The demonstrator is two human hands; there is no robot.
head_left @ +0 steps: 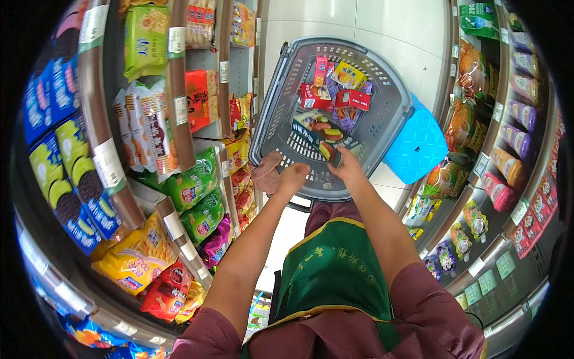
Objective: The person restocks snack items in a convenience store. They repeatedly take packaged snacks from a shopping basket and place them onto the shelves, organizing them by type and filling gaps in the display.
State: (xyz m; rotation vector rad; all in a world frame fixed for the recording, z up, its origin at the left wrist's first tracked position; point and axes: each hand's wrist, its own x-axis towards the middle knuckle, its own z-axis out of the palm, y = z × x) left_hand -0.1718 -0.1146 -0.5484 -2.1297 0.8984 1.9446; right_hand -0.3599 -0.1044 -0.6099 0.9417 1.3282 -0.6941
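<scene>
A grey plastic shopping basket is set between two shelves, just ahead of the wearer's green apron. The left hand is held at the basket's near side, its fingers curled in; a pinkish-brown cloth is seen against it, but whether the cloth is gripped cannot be told. The right hand is held over the near part of the basket, thumb and fingers spread apart, beside a dark box with fruit pictures; whether the box is touched cannot be made out.

Farther in, a yellow box, a red box and purple packets are heaped together inside the basket. A bright blue plastic stool is seen just beside the basket's right side.

The left shelf is stocked with green snack bags, a purple bag and a large yellow bag. On the right, a row of jars and several small pouches are displayed.
</scene>
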